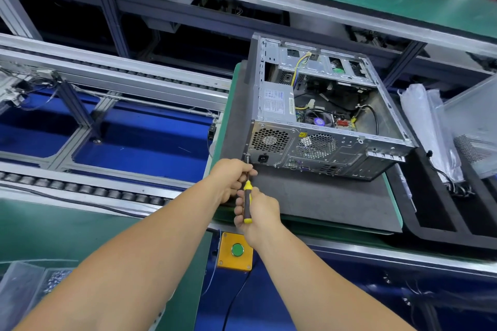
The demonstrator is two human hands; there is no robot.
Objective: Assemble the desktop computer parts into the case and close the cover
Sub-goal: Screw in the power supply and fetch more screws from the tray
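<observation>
An open grey computer case (336,148) lies on its side on a dark mat (322,196), its rear panel facing me. Inside it I see the power supply (277,101), cables and a motherboard. A yellow and black screwdriver (247,201) points up at the lower left corner of the rear panel. My right hand (258,212) grips its handle. My left hand (232,177) pinches the shaft near the tip, right by a screw on the case corner.
A grey side cover (473,126) leans at the far right beside plastic bags (427,126) and a black foam tray (443,209). A yellow box with a green button (236,250) sits below my hands. A roller conveyor (94,191) runs to the left. A bag of screws (53,282) lies bottom left.
</observation>
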